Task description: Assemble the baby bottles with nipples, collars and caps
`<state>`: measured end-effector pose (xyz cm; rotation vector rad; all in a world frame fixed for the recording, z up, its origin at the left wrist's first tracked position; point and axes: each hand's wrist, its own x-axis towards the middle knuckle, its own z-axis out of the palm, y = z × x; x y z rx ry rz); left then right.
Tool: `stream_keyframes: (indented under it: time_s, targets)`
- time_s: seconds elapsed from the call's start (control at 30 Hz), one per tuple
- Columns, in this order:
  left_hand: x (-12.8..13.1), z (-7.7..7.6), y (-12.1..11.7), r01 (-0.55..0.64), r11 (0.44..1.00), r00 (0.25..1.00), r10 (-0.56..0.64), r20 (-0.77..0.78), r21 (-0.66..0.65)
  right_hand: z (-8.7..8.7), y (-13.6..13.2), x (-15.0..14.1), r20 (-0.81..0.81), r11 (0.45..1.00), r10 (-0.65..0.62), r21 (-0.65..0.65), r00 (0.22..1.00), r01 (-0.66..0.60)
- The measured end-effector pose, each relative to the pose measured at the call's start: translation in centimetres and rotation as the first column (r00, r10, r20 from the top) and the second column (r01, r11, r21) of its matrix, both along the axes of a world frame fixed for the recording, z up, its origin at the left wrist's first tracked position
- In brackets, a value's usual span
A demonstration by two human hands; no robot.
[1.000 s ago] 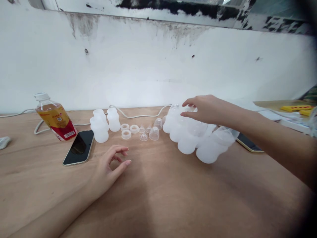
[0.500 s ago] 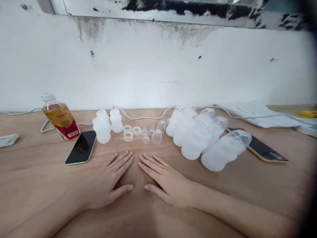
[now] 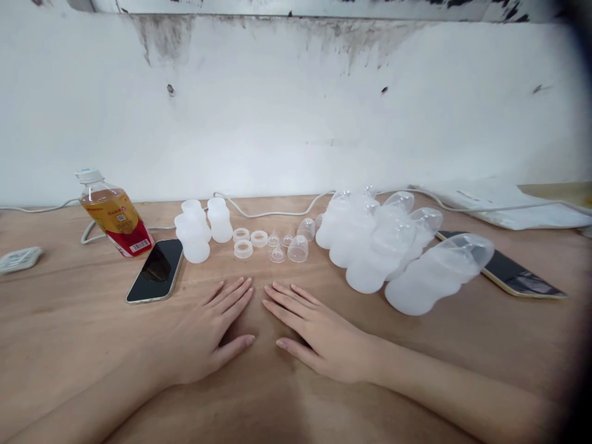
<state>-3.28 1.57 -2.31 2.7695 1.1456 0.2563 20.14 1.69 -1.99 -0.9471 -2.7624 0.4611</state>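
My left hand [image 3: 210, 336] lies palm down on the wooden table [image 3: 296, 407], fingers stretched out and holding nothing. Beside it, a short gap away, my right hand [image 3: 319, 333] rests flat too. Beyond the left hand stand a few milky bottle bodies [image 3: 197, 246] without caps. Several white collar rings [image 3: 243, 248], clear nipples [image 3: 277, 254] and clear dome caps [image 3: 298, 248] lie in the middle, past my fingertips. To the right, several assembled baby bottles [image 3: 370, 265] with clear caps stand in a cluster. The nearest baby bottle [image 3: 430, 280] is at the cluster's front right.
A drink bottle [image 3: 118, 216] and a phone [image 3: 156, 270] are on the left, with a white device [image 3: 21, 259] at the edge. Another phone [image 3: 518, 271] lies behind the bottles. A white cable [image 3: 277, 214] runs along the wall; white bags [image 3: 494, 203] lie back right.
My right hand has left the assembled bottles and come down flat on the table. My left hand has gone from curled to flat. Over the last half second both stay still while the view shifts slightly.
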Motion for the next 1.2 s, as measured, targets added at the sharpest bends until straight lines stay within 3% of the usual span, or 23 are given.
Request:
stream_keyframes:
  time_s: [0.4, 0.6, 0.67, 0.77, 0.93, 1.2]
  targets:
    - [0.1, 0.2, -0.1, -0.005, 1.000, 0.999, 0.006, -0.047, 0.011, 0.1, -0.1, -0.1, 0.038, 1.000, -0.001, 0.006, 0.999, 0.001]
    - [0.1, 0.1, -0.2, -0.012, 1.000, 1.000, 0.012, 0.008, 0.012, -0.1, -0.1, 0.0, 0.019, 0.999, 0.007, 0.046, 1.000, -0.008]
    - [0.3, -0.1, 0.1, -0.073, 0.997, 0.996, 0.072, 0.056, 0.024, -0.3, 0.0, -0.1, -0.031, 0.994, -0.060, 0.093, 0.998, 0.063]
    - [0.5, -0.5, 1.6, -0.181, 0.980, 0.978, 0.170, 0.124, 0.083, -0.6, 1.1, -0.7, -0.141, 0.953, -0.249, 0.138, 0.958, 0.268]
    - [0.9, -0.9, 4.8, -0.261, 0.943, 0.964, 0.243, 0.110, 0.208, -0.9, 4.5, -2.1, -0.195, 0.876, -0.458, 0.068, 0.867, 0.478]
    - [1.1, -0.7, 4.9, -0.167, 0.943, 0.979, 0.125, 0.159, 0.288, -0.8, 6.9, -2.6, -0.253, 0.814, -0.558, 0.017, 0.790, 0.580]
